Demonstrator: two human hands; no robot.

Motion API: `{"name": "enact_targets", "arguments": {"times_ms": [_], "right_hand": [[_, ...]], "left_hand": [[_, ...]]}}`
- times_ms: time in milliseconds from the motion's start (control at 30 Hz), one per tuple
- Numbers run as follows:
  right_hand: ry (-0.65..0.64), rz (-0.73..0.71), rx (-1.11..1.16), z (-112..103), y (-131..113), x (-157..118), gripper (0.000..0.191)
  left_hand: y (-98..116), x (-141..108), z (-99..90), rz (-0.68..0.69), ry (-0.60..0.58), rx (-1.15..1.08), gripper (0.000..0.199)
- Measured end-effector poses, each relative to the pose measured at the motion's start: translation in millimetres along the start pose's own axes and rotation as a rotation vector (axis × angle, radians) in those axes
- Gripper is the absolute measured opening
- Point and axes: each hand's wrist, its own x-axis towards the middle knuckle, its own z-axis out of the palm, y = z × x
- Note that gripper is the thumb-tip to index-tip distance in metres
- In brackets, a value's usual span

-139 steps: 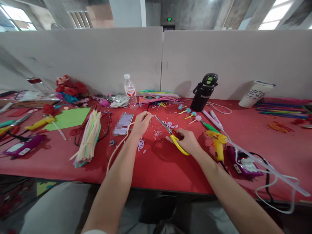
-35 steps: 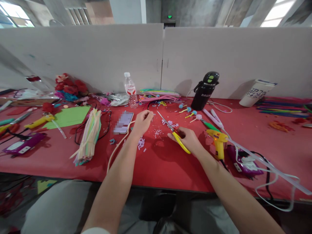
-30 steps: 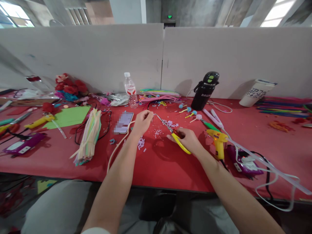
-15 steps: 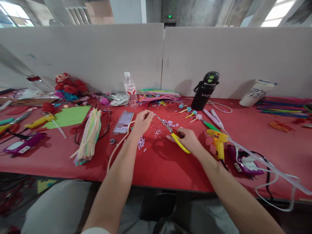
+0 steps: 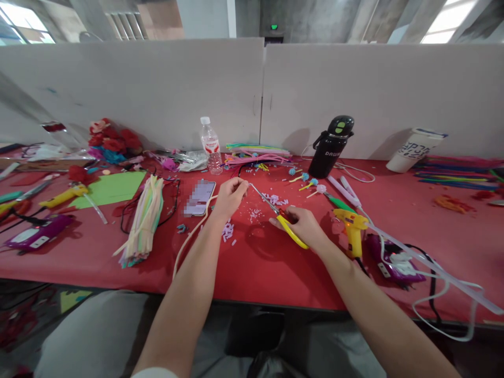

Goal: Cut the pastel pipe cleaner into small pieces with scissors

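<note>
My left hand (image 5: pixel 231 195) is closed in a pinch, a pale tip just showing at its fingertips. From behind that wrist a cream pipe cleaner (image 5: pixel 188 237) curves down to the table's front edge; its path through the fingers is hidden. My right hand (image 5: pixel 300 223) grips yellow-handled scissors (image 5: pixel 291 231), their blades slightly apart and pointing at the left fingertips. Below the blades lie tiny pale clippings (image 5: pixel 255 214). Short lilac pieces are piled behind the blades (image 5: pixel 275 199) and beside my left forearm (image 5: pixel 227 230).
A phone (image 5: pixel 201 198) and a pipe cleaner bundle (image 5: pixel 142 220) lie left. Behind are a water bottle (image 5: pixel 211 147), more pipe cleaners (image 5: pixel 258 156) and a black flask (image 5: pixel 331 148). Small pompom-topped stems (image 5: pixel 311 182), a yellow glue gun (image 5: pixel 354 231) and a purple power strip (image 5: pixel 396 265) are right.
</note>
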Motion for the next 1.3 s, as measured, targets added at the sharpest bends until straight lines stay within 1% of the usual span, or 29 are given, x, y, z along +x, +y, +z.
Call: {"name": "enact_targets", "arguments": {"times_ms": [200, 367, 733, 933, 1300], "right_hand": [[-0.009, 0.002, 0.004, 0.3, 0.0, -0.3, 0.053], [0.004, 0.008, 0.0, 1.0, 0.2, -0.1, 0.054], [0.013, 0.01, -0.017, 2.7, 1.9, 0.4, 0.056], [0.005, 0.01, -0.02, 1.5, 1.2, 0.4, 0.054], [-0.004, 0.014, -0.015, -2.0, -4.1, -0.8, 0.057]], "left_hand": [[-2.2, 0.5, 0.8, -0.003, 0.026, -0.009, 0.025], [-1.5, -0.1, 1.2, -0.001, 0.041, 0.032, 0.025], [1.6, -0.2, 1.2, -0.009, 0.032, 0.081, 0.025], [1.2, -0.3, 2.0, -0.024, 0.032, 0.056, 0.025], [-0.5, -0.1, 1.4, -0.006, 0.029, 0.058, 0.024]]}}
